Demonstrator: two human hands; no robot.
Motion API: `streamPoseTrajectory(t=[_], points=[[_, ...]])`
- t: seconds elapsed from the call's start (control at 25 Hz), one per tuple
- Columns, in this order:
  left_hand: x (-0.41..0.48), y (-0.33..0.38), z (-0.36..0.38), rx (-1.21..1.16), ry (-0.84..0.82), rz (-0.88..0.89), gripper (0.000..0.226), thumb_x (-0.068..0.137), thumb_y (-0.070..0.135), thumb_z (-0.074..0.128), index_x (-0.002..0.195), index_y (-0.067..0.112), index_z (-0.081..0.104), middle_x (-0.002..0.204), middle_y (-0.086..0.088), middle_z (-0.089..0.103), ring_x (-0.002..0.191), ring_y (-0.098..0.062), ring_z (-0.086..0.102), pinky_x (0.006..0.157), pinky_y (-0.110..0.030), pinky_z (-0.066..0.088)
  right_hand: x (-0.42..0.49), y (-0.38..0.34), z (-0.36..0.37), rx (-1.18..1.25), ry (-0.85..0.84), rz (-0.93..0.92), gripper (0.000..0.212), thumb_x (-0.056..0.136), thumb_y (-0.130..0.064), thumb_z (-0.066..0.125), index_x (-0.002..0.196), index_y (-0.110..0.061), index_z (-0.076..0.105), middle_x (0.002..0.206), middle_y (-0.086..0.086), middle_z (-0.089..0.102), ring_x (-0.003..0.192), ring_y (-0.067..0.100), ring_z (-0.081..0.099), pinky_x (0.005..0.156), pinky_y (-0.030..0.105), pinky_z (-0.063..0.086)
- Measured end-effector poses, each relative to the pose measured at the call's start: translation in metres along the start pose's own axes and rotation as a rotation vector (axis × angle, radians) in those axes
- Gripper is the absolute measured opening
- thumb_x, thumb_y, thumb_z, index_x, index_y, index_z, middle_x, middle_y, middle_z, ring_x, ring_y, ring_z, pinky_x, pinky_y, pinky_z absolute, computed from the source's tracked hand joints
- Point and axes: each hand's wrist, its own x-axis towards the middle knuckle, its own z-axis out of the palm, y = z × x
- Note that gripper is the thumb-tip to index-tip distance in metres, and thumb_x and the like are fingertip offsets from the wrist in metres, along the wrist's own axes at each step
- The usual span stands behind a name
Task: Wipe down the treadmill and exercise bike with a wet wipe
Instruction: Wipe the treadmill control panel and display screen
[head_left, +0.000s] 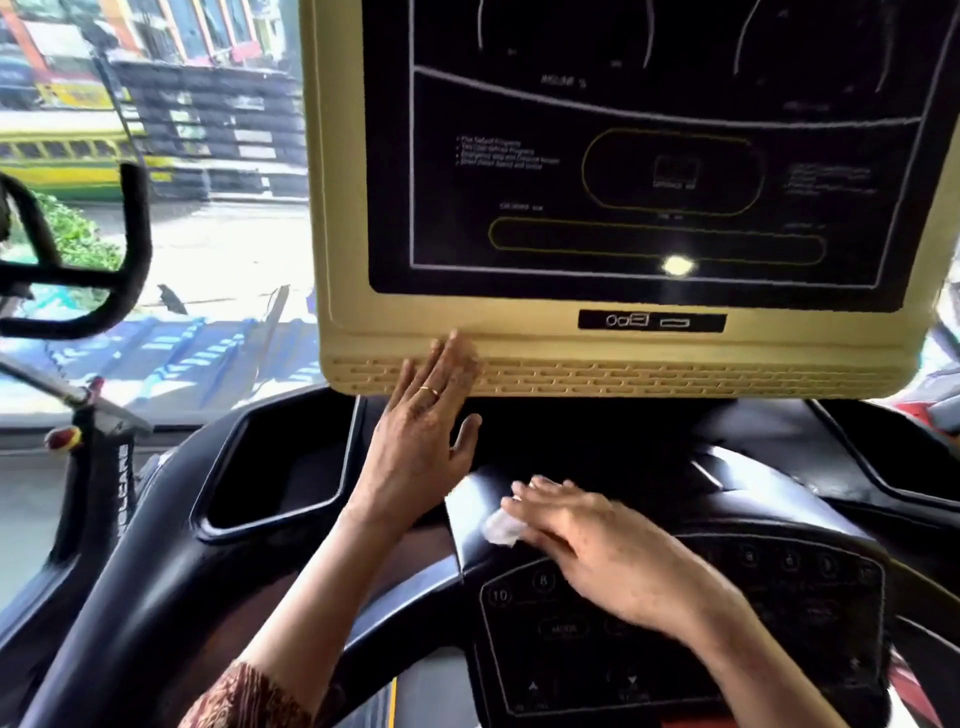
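Note:
The treadmill console fills the view: a cream-framed dark display (613, 343) above a black dashboard (597, 452) with a keypad panel (519, 597). My left hand (421, 431) lies flat with straight fingers against the vented lower edge of the cream frame. My right hand (597, 540) presses a crumpled white wet wipe (500, 527) with flat fingers onto the black sloped surface just above the keypad. The wipe shows only at the fingertips; the rest is under the hand.
A black cup tray recess (275, 478) sits left of the hands, and another recess (893, 467) is at the right. Black exercise bike handlebars (104, 291) stand at the far left by a window onto a street.

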Motion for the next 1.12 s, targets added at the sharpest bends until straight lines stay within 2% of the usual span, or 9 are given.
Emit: streamPoseTrajectory(t=[0.08,0.2,0.32,0.48,0.68,0.84,0.92,1.04,1.12], points=[[-0.012,0.002,-0.001,0.033,-0.049,-0.016,0.049,0.086,0.029,0.043,0.129,0.01,0.058,0.153,-0.008,0.032,0.141,-0.02,0.026,0.116,-0.02,-0.005,0.018,-0.019,-0.011,0.035,-0.166,-0.047,0.045,0.104,-0.038,0.027,0.145,-0.022,0.038,0.153,-0.012,0.029,0.143,0.002,0.017,0.116,0.018,0.006],[-0.022,0.0,-0.001,0.012,-0.078,-0.073,0.047,0.086,0.028,0.042,0.126,0.01,0.061,0.152,-0.008,0.032,0.14,-0.019,0.028,0.116,-0.019,-0.004,0.06,-0.03,-0.008,-0.028,-0.325,-0.035,0.037,0.105,-0.028,0.028,0.137,-0.022,0.047,0.142,0.001,0.043,0.134,0.019,0.037,0.112,0.035,0.024],[-0.034,0.0,-0.002,-0.086,-0.14,-0.135,0.054,0.09,0.038,0.037,0.131,0.009,0.056,0.153,-0.005,0.026,0.142,-0.014,0.02,0.116,-0.021,0.0,0.069,0.0,-0.02,-0.144,-0.321,0.108,0.045,0.104,-0.012,0.024,0.147,-0.023,0.032,0.155,0.006,0.027,0.141,0.023,0.027,0.112,0.034,0.022],[-0.051,0.015,0.002,-0.286,-0.44,-0.298,0.048,0.101,0.039,0.035,0.143,0.016,0.041,0.155,-0.004,0.025,0.145,-0.014,0.014,0.113,-0.02,-0.005,0.05,0.033,-0.037,-0.219,-0.204,0.35,0.048,0.104,-0.011,0.021,0.15,-0.022,0.024,0.157,0.011,0.021,0.143,0.025,0.024,0.114,0.03,0.018],[-0.053,0.021,0.004,-0.302,-0.549,-0.322,0.047,0.102,0.031,0.039,0.147,0.019,0.034,0.157,-0.002,0.018,0.146,-0.013,0.005,0.114,-0.022,-0.004,0.05,0.007,-0.02,0.002,-0.256,0.08,0.043,0.106,-0.024,0.024,0.147,-0.017,0.033,0.157,-0.003,0.023,0.145,0.013,0.017,0.11,0.018,0.005],[-0.051,0.024,0.0,-0.28,-0.575,-0.323,0.048,0.102,0.031,0.038,0.147,0.016,0.033,0.157,-0.001,0.02,0.146,-0.01,0.008,0.118,-0.025,-0.002,0.041,0.051,-0.039,-0.025,-0.168,0.335,0.045,0.106,-0.026,0.022,0.149,-0.016,0.027,0.158,-0.003,0.016,0.145,0.012,0.014,0.115,0.023,0.005],[-0.048,0.025,0.001,-0.257,-0.564,-0.318,0.048,0.101,0.03,0.038,0.147,0.016,0.035,0.156,0.0,0.023,0.145,-0.009,0.011,0.119,-0.026,0.0,0.04,0.035,-0.032,-0.038,-0.186,0.273,0.045,0.106,-0.019,0.019,0.151,-0.014,0.019,0.16,0.001,0.009,0.147,0.013,0.008,0.108,0.016,0.001],[-0.045,0.027,0.005,-0.228,-0.544,-0.319,0.046,0.1,0.028,0.04,0.145,0.015,0.039,0.153,0.0,0.031,0.144,-0.009,0.018,0.119,-0.025,0.002,0.028,0.01,-0.024,0.094,-0.234,0.07,0.042,0.105,-0.027,0.028,0.146,-0.022,0.034,0.156,-0.009,0.023,0.144,0.006,0.015,0.111,0.018,0.002],[-0.044,0.029,0.006,-0.255,-0.539,-0.343,0.047,0.099,0.033,0.042,0.144,0.018,0.041,0.152,0.002,0.035,0.144,-0.011,0.019,0.12,-0.028,0.006,0.002,0.025,-0.039,0.188,-0.26,0.078,0.037,0.102,-0.03,0.039,0.138,-0.024,0.048,0.149,-0.017,0.034,0.137,-0.007,0.021,0.118,0.023,0.007]])
